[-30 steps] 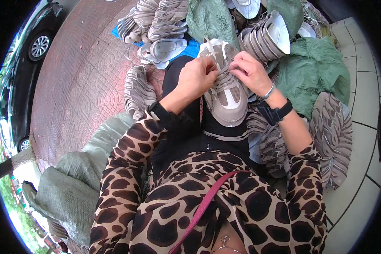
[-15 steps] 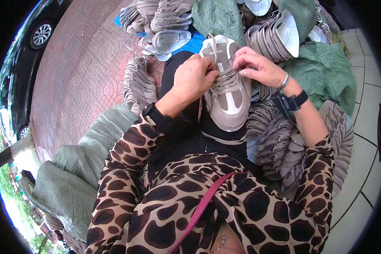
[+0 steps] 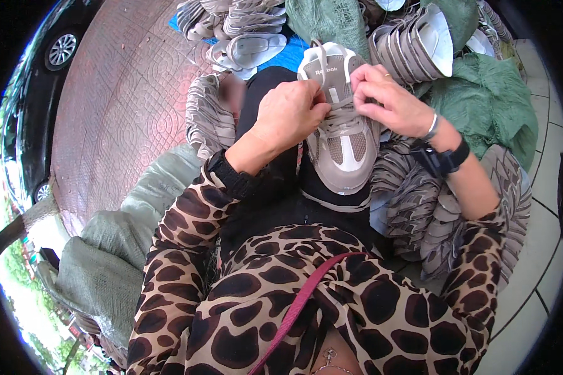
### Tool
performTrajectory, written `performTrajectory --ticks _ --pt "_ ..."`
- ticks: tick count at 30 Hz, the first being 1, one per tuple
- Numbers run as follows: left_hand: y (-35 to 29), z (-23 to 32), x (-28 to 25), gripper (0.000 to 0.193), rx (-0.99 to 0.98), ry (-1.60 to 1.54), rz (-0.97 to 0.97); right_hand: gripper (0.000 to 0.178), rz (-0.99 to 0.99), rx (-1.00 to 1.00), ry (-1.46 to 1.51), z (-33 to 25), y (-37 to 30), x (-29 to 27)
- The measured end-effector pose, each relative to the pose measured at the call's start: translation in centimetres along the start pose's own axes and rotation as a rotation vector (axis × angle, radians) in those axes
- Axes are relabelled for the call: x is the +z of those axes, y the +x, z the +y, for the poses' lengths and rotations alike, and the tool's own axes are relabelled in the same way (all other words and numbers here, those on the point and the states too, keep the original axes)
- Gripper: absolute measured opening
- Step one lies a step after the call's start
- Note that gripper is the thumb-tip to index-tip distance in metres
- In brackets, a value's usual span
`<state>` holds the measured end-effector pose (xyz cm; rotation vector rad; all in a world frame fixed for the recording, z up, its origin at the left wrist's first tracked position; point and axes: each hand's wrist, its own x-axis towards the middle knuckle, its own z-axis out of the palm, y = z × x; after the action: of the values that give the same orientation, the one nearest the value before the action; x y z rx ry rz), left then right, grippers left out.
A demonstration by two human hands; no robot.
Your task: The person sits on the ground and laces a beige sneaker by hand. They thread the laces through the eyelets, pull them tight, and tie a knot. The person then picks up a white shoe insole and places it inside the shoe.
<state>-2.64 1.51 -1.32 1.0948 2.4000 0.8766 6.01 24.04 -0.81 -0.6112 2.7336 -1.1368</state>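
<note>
A beige-grey sneaker (image 3: 344, 164) with white panels rests on my black-clad lap, its toe pointing toward me and its tongue away. A flat beige shoelace (image 3: 340, 119) crosses its front in several rows. My left hand (image 3: 286, 114) is closed at the left eyelet edge, thumb and forefinger pinched on the lace. Across from it, my right hand (image 3: 391, 103) bends over the right eyelet edge, its fingertips pinching the lace there. The exact grip of the right fingertips is partly hidden by the curled fingers. A pull loop stands up at the heel end.
Stacked shoe uppers (image 3: 412, 47) lie beyond the sneaker, with more uppers (image 3: 419, 209) in rows at my right and a stack (image 3: 209, 119) at my left. Green woven sacks (image 3: 491, 103) and a grey-green sack (image 3: 103, 256) surround me. A black car (image 3: 31, 106) stands at far left.
The sneaker and both hands sit slightly farther right in the view, along with the surroundings. My right hand has shifted a little along the eyelet edge; both hands stay at the lacing.
</note>
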Motion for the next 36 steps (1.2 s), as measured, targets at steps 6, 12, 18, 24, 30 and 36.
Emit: performTrajectory --ticks 6,12,18,24,30,36 --pt "0.9 -0.1 0.2 0.025 -0.022 -0.030 -0.061 0.011 -0.258 0.021 0.144 1.5 1.1 -1.7" --pt "0.7 -2.8 -1.7 0.015 0.139 -0.246 -0.256 0.006 0.053 0.039 0.269 2.2 0.1 1.8" --pt "0.2 -4.6 -3.1 0.014 -0.025 -0.540 -0.417 0.014 0.234 0.090 0.343 1.8 0.2 3.7" --pt "0.5 -3.1 -2.0 0.018 -0.046 -0.328 -0.223 0.029 0.242 0.143 0.320 0.8 -0.1 2.9" --pt "1.1 -2.1 -0.4 0.016 0.038 -0.128 -0.044 0.035 0.275 0.126 0.194 0.2 0.4 2.6" --pt "1.2 -1.7 -0.3 0.016 -0.046 -0.096 -0.020 0.024 0.239 0.030 -0.052 0.1 1.8 1.2"
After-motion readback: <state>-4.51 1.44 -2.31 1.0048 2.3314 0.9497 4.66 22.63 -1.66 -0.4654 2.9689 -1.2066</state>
